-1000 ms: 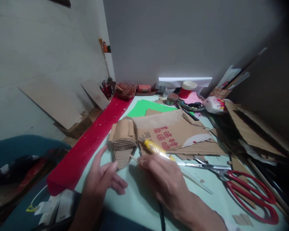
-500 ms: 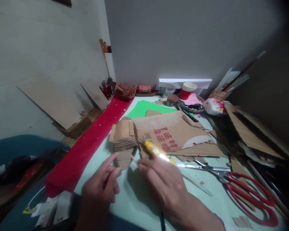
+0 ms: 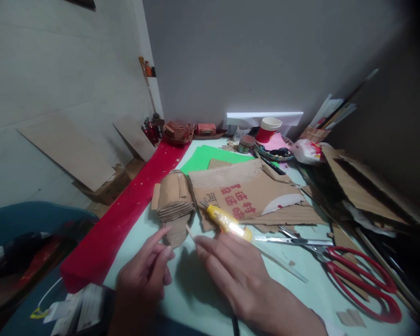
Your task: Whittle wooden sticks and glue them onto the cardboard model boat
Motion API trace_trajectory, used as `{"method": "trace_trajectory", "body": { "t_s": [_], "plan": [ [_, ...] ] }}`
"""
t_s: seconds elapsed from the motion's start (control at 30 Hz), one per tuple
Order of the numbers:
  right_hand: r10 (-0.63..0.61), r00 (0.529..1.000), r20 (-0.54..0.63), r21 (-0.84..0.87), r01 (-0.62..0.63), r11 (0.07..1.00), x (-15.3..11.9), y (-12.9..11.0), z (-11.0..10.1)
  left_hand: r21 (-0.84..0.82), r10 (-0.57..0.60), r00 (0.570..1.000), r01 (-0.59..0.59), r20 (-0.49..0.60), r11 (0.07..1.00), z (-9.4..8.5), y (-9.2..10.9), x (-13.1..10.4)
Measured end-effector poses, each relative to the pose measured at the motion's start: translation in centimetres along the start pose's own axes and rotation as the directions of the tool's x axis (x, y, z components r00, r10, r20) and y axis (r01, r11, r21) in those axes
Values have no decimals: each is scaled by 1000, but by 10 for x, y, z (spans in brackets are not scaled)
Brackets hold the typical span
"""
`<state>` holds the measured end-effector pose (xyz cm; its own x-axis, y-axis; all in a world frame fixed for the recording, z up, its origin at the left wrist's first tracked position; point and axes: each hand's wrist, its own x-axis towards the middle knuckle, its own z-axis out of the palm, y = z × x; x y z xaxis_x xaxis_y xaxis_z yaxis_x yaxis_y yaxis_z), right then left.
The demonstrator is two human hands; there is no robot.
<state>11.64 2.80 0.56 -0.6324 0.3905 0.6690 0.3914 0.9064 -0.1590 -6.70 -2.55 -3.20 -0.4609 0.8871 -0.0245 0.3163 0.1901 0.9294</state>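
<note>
A small cardboard model (image 3: pixel 175 198) with a rounded top and a flat pointed end (image 3: pixel 177 232) rests on the pale green table. My left hand (image 3: pixel 147 268) is beside that pointed end, index finger stretched to its edge and the other fingers loosely curled, holding nothing visible. Between the fingertips of my right hand (image 3: pixel 233 270) is a thin pale stick (image 3: pixel 190 232), its tip close to the model's right side. Just beyond my right hand lies a yellow glue gun (image 3: pixel 227 221), with a translucent glue stick (image 3: pixel 283 262) behind it.
Red-handled scissors (image 3: pixel 362 280) lie at the right. Printed cardboard (image 3: pixel 238 198) and green paper (image 3: pixel 210 157) spread behind the glue gun. A red cup (image 3: pixel 267 130) and small model boats (image 3: pixel 177 132) stand at the back. Red cloth (image 3: pixel 126 212) runs along the left edge.
The whole view has shifted slightly, moving the scene a little left. Both hands keep nearly the same pose around the model.
</note>
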Motion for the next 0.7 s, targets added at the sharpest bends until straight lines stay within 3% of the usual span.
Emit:
{"method": "trace_trajectory", "body": {
  "t_s": [0.27,0.7],
  "plan": [
    [15,1000,13,14,-15,1000,-5,2,5,5,27,1000,-26,-14,1000,2,3,-1],
    [45,999,7,-47,-44,998,-9,0,0,-36,-41,999,42,5,998,2,3,-4]
  ]
}}
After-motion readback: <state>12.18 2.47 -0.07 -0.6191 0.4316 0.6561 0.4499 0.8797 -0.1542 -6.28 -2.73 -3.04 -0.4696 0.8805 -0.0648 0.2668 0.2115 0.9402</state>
